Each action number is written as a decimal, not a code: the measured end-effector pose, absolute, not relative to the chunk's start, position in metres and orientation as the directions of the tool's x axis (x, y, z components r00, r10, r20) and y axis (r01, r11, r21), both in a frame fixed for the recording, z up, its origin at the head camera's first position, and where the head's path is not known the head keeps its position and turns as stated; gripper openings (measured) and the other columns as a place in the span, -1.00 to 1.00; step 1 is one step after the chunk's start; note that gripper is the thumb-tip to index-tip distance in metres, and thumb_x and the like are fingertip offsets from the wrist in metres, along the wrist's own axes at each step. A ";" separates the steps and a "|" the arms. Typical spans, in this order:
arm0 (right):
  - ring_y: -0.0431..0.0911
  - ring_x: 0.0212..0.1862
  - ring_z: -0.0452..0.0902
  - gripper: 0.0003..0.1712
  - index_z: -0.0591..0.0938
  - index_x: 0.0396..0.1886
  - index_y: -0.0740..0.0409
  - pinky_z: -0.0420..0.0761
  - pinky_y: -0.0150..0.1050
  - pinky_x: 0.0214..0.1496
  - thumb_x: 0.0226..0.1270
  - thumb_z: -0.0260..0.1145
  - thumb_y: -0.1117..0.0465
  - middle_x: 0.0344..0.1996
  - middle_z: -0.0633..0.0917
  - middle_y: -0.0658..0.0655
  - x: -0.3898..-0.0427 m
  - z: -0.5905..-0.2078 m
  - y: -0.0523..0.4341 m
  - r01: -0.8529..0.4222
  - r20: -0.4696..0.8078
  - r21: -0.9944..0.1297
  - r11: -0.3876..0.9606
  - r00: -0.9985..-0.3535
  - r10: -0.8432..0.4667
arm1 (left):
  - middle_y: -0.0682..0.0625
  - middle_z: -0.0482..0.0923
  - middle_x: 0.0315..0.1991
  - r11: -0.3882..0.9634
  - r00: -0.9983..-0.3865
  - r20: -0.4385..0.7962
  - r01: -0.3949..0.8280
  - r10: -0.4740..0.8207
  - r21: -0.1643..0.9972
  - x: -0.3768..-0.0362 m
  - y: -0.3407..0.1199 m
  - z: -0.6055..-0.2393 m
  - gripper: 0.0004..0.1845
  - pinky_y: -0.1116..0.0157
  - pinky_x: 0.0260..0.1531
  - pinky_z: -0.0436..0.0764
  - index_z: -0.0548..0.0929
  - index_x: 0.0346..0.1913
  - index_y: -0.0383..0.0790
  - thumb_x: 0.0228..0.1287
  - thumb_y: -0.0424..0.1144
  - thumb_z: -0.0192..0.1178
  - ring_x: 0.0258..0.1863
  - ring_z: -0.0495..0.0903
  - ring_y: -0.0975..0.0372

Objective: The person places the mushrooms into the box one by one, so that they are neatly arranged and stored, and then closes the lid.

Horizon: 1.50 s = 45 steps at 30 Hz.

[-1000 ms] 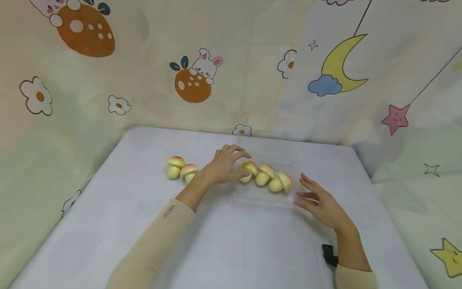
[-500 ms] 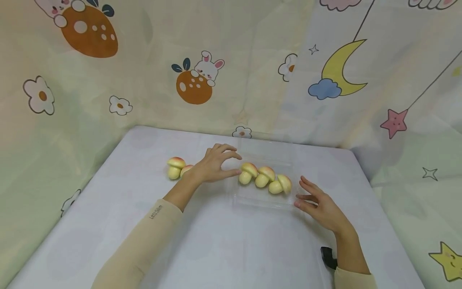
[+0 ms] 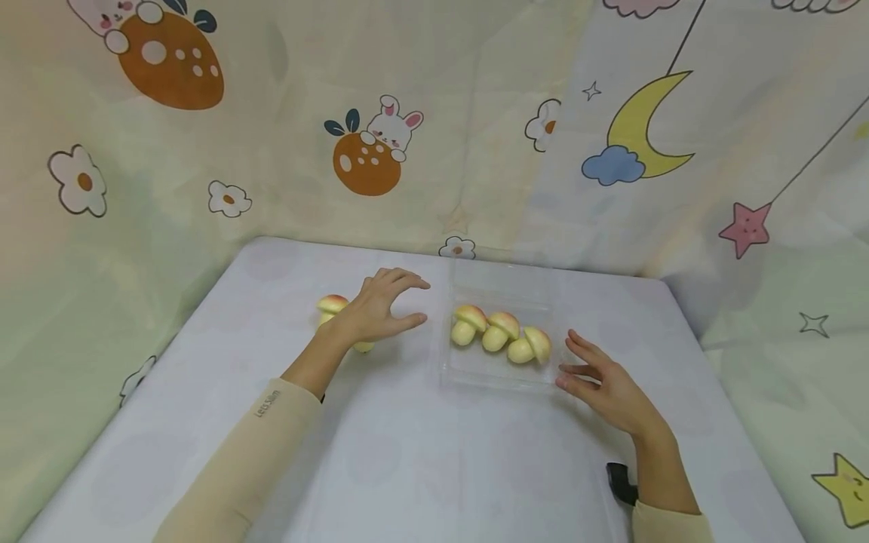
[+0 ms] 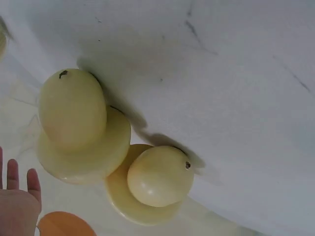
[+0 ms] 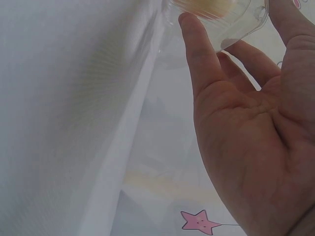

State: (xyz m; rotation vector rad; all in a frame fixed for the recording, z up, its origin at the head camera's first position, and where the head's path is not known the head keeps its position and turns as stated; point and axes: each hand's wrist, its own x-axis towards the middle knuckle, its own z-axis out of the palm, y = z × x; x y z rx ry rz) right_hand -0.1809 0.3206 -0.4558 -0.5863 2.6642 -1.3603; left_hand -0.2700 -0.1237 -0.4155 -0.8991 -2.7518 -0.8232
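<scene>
While three pale-yellow mushroom-shaped pieces with red-blushed caps [image 3: 502, 324] are held in a clear plastic box [image 3: 498, 382], two matching pieces, one taller in the left wrist view [image 4: 74, 110] and one beside it [image 4: 162, 177], are left outside on the white-covered desk [image 3: 407, 467]. Boxing is judged a little over half done: three in, two out. A clear panel [image 3: 502, 283], probably the lid, is seen behind the box and is not lowered over it.

Left grip [image 3: 378, 308]: thumb and fingers are spread well apart; nothing is held. It is placed between the loose pair and the box. Right grip [image 3: 609, 386]: fingers are lightly extended at the box's right side; nothing is enclosed, and firm contact cannot be confirmed.

Views compared: in the head view the loose pair is largely hidden by the left grip and wrist; in the left wrist view both are shown almost whole, touching, with dark specks on the stem ends. Ribbing on the box wall is resolved only in the right wrist view.
</scene>
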 end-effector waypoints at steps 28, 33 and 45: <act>0.16 0.32 0.55 -0.08 0.15 0.62 0.24 0.50 -0.57 0.16 0.45 0.40 0.08 0.65 0.05 0.20 -0.182 -0.453 0.320 -0.281 0.072 -0.809 0.517 -0.920 -0.386 | 0.09 0.45 0.36 0.742 -0.902 0.278 0.429 0.329 0.515 -0.266 -0.189 -0.428 -0.36 -0.01 0.08 0.23 0.53 0.31 0.16 0.19 0.18 0.45 0.35 0.31 0.02; 0.15 0.31 0.56 -0.07 0.16 0.62 0.23 0.51 -0.57 0.15 0.44 0.41 0.08 0.64 0.07 0.19 -0.182 -0.453 0.321 -0.287 0.084 -0.801 0.526 -0.923 -0.375 | 0.07 0.43 0.37 0.742 -0.906 0.264 0.423 0.332 0.520 -0.267 -0.200 -0.430 -0.33 -0.01 0.08 0.22 0.51 0.34 0.15 0.21 0.24 0.41 0.34 0.31 0.03; 0.15 0.32 0.55 -0.08 0.16 0.63 0.21 0.49 -0.57 0.17 0.45 0.40 0.08 0.65 0.06 0.17 -0.179 -0.455 0.322 -0.277 0.076 -0.804 0.526 -0.925 -0.372 | 0.04 0.32 0.45 0.766 -0.941 0.159 0.337 0.300 0.547 -0.263 -0.214 -0.429 -0.27 -0.23 0.27 0.19 0.43 0.42 0.20 0.25 0.35 0.30 0.43 0.23 -0.03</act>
